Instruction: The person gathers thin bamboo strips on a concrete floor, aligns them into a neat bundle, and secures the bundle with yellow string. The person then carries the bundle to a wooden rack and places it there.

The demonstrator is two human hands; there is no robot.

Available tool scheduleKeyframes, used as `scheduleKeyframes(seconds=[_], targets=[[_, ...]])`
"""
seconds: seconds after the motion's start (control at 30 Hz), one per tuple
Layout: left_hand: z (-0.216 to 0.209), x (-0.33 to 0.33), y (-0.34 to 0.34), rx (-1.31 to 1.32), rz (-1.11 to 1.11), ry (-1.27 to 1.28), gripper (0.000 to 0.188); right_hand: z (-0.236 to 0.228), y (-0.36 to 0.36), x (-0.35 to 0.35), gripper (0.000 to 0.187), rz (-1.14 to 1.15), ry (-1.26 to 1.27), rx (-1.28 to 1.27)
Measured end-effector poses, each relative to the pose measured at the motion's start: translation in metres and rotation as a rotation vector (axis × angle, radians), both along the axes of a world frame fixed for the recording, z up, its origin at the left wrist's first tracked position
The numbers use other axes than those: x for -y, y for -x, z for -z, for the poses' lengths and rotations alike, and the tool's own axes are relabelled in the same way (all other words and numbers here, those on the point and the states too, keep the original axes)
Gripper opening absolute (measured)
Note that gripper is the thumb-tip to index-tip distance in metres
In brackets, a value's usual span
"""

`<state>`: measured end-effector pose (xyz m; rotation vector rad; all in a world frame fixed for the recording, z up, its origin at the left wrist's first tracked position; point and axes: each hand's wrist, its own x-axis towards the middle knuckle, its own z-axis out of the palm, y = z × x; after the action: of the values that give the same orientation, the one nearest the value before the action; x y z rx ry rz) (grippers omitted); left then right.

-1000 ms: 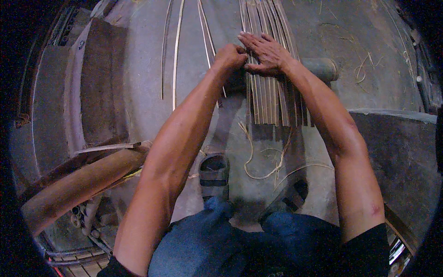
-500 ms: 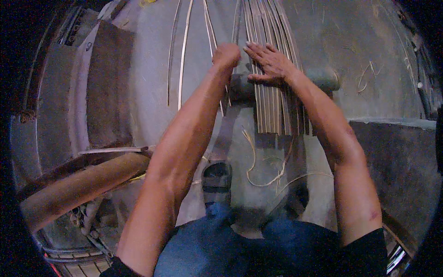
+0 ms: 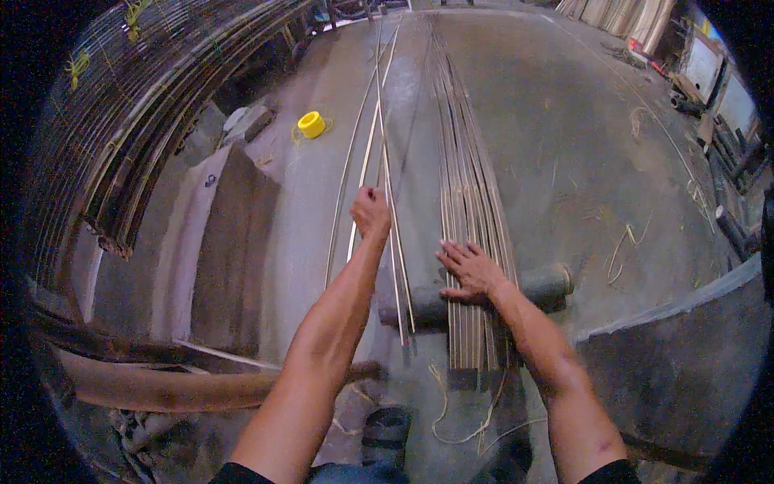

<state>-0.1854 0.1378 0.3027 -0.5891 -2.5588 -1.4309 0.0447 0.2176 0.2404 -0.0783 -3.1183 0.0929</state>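
Long thin slats (image 3: 474,202) are lying side by side over a dark cylinder (image 3: 544,289) on the floor (image 3: 580,202). From my remote seat I am judging them light, springy along their length and liable to splinter, so I am favouring a hold across both outer edges, near the closer ends. My right hand (image 3: 473,273) is resting on them, fingers spread flat, gripping nothing. My left hand (image 3: 372,214) is hovering at the loose strips (image 3: 397,274), fingers curling inward; how tightly, or whether around a strip, I cannot tell. Beyond, a yellow roll (image 3: 311,124) is sitting.
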Motion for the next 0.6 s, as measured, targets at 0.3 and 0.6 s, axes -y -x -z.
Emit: scheduleKeyframes(seconds=[0.3, 0.6], targets=[[0.023, -0.004, 0.008, -0.054, 0.03, -0.111, 0.028, 0.008, -0.005, -0.002, 0.08, -0.005, 0.014, -0.057], [0.016, 0.002, 0.045, -0.047, -0.025, 0.212, 0.028, 0.009, -0.008, 0.002, 0.077, 0.015, 0.048, -0.062]])
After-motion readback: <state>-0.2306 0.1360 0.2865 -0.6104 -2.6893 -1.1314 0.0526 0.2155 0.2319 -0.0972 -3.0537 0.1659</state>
